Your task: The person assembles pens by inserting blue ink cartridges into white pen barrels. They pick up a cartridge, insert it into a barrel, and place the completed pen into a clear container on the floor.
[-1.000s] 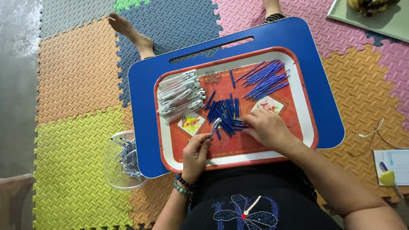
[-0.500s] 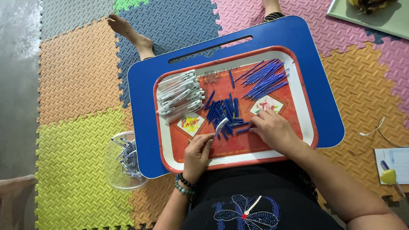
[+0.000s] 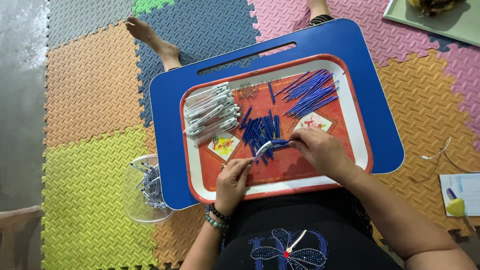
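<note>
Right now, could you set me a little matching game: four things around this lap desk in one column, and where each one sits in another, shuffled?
Things:
1. white pen barrels
2. long blue refills
3. clear plastic tub
4. short blue caps

Places:
A. on the floor mat, left of the blue lap desk
B. far right part of the red tray
C. middle of the tray
D. left part of the tray

Pairs: 1-D, 2-B, 3-A, 4-C

A home floor: coloured foam mats (image 3: 90,90) (interlocking), blue lap tray (image 3: 170,125).
</note>
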